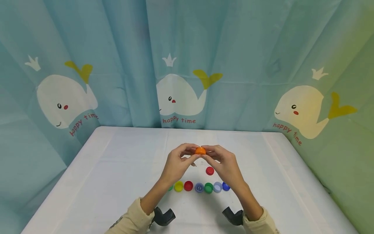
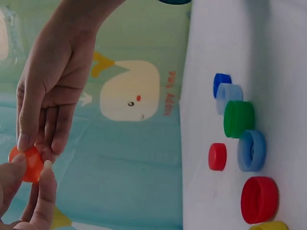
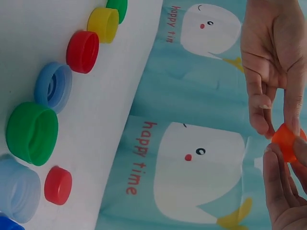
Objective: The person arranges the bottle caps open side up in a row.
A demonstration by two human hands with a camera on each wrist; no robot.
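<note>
An orange bottle cap (image 1: 200, 150) is held up above the table between both hands. My left hand (image 1: 179, 162) pinches its left side with thumb and fingers, and my right hand (image 1: 223, 162) pinches its right side. In the left wrist view the orange cap (image 2: 31, 164) sits between the fingertips of the two hands. Below them a small red cap (image 1: 209, 171) lies apart on the table. Nearer me is a row of caps: yellow (image 1: 178, 186), red (image 1: 188, 186), light blue (image 1: 199, 187), green (image 1: 208, 188), pale blue (image 1: 217, 187) and dark blue (image 1: 226, 186); another green one is partly hidden by my left arm.
The white table (image 1: 122, 182) has a blue-green curtain (image 1: 187, 39) with whale prints behind it and at its sides. Dark curved pieces (image 1: 164, 217) stick out beside both sleeves at the wrists.
</note>
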